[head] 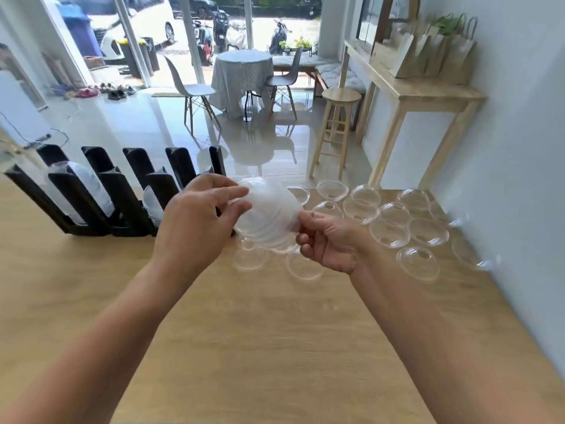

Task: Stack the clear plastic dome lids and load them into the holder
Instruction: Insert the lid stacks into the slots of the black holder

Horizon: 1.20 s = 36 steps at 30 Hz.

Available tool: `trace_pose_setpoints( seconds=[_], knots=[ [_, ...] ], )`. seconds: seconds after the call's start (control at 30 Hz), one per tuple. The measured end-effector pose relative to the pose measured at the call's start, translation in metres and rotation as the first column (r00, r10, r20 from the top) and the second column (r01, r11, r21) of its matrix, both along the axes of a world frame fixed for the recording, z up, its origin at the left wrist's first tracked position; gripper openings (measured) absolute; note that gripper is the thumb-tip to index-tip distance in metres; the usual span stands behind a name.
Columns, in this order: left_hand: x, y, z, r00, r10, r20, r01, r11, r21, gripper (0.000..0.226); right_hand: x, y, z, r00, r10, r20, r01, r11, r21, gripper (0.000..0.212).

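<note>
While the wooden bench [91, 286] filled most of the room before me, a black slotted holder [101, 191] stood at its far left edge with lid stacks already lying tilted in two of its slots. Loose clear dome lids [394, 221] were spread over the bench's far right side (some dome up, others blurred). Above the middle, both hands gripped one nested stack of dome lids [269, 215], held on its side: the left hand [195, 221] closed round its domed end, the right hand [327, 240] pinching the rim end between thumb and fingers.
</note>
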<state>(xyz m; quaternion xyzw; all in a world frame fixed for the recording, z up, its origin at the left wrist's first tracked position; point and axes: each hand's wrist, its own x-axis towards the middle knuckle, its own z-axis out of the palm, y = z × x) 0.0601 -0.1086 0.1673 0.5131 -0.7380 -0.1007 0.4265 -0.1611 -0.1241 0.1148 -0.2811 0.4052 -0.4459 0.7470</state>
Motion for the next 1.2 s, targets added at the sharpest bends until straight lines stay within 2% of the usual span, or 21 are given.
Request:
trace_pose_setpoints(
  seconds=[0.2,0.3,0.4,0.63,0.8,1.0,1.2],
  knots=[
    [0.045,-0.078,0.052,0.984,0.154,0.085,-0.135,0.972,-0.194,0.024,0.062,-0.107,0.057,0.999,0.027,0.024,-0.023,0.989,-0.146,0.017],
    [0.066,-0.117,0.06,0.958,0.249,0.144,-0.205,0.942,-0.264,0.025,0.094,-0.155,0.068,1.0,0.013,0.004,-0.013,0.992,-0.127,0.022],
    [0.082,-0.151,0.056,0.933,0.28,0.227,-0.21,0.933,-0.291,0.027,0.12,-0.194,0.062,0.999,0.003,-0.039,-0.006,0.998,-0.058,0.026],
    [0.103,-0.195,0.033,0.931,0.225,0.288,-0.168,0.963,-0.209,0.028,0.144,-0.238,0.03,1.0,0.012,0.006,-0.012,0.999,0.053,0.027],
    [0.111,-0.204,0.022,0.928,0.235,0.288,-0.182,0.963,-0.198,0.027,0.146,-0.251,0.016,0.995,0.095,-0.038,-0.093,0.994,0.052,0.023],
    [0.119,-0.209,0.01,0.931,0.227,0.286,-0.204,0.973,-0.108,0.028,0.139,-0.259,-0.008,0.979,0.192,-0.066,-0.186,0.979,0.084,0.023],
    [0.109,-0.218,-0.003,0.899,0.216,0.38,-0.223,0.974,-0.026,0.03,0.138,-0.265,-0.039,0.973,0.229,-0.017,-0.222,0.959,0.174,0.021]
  ],
)
